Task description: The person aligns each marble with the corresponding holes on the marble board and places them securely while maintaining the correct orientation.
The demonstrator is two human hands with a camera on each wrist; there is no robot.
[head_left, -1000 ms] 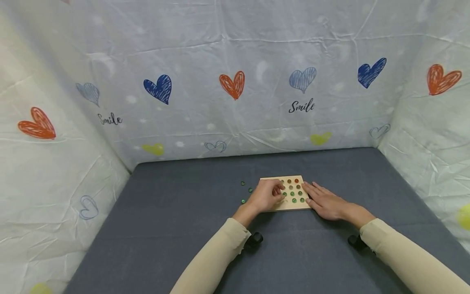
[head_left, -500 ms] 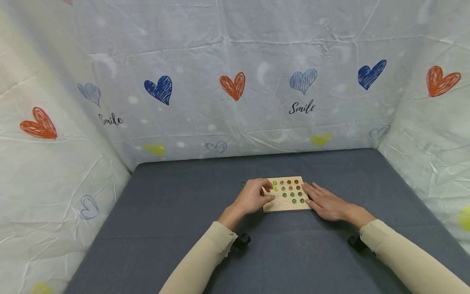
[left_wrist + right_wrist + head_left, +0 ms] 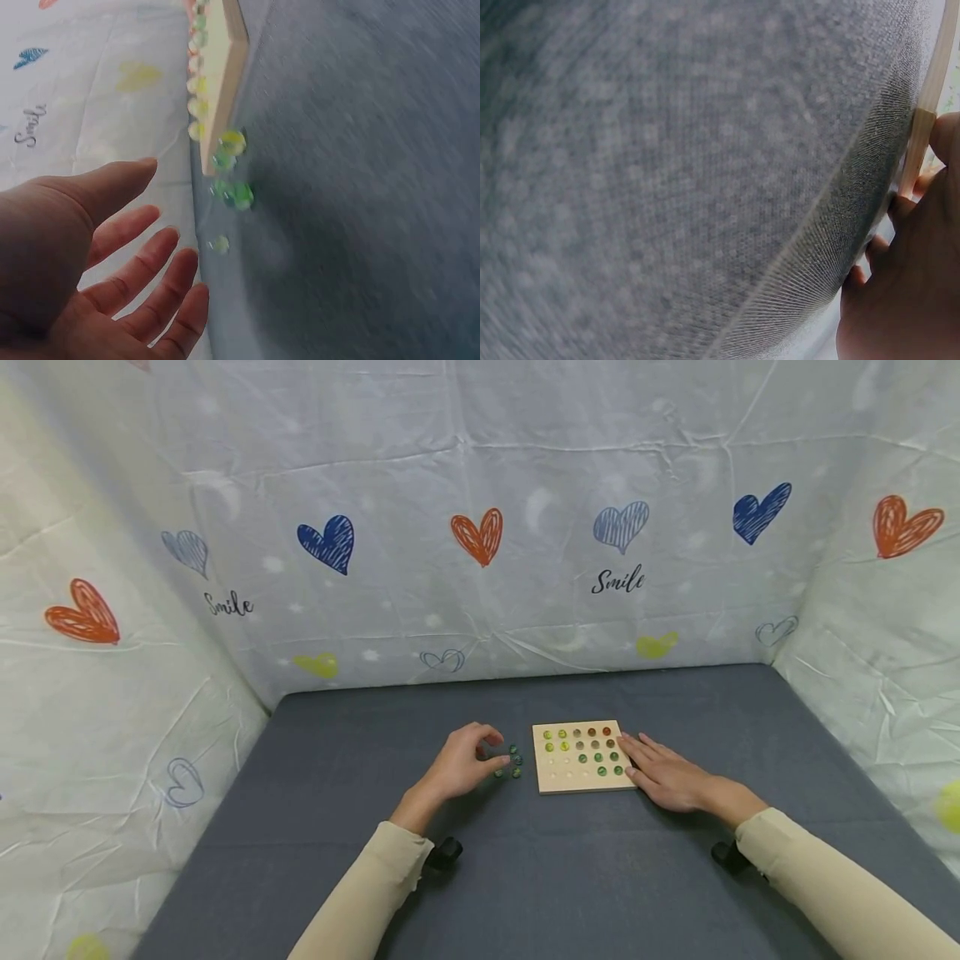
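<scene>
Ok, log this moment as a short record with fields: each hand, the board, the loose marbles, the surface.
left hand: fingers spread, nothing in its grip, beside the loose marbles
right hand: flat, fingers straight, against the board's right edge
board: wooden, with rows of pits; most filled, several near-left pits empty
loose marbles: small green cluster on the cloth, left of the board
surface: grey cloth

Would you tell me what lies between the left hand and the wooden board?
A small cluster of loose marbles lies on the grey table between the left hand and the wooden board; the head view shows it, and the left wrist view too.
</scene>
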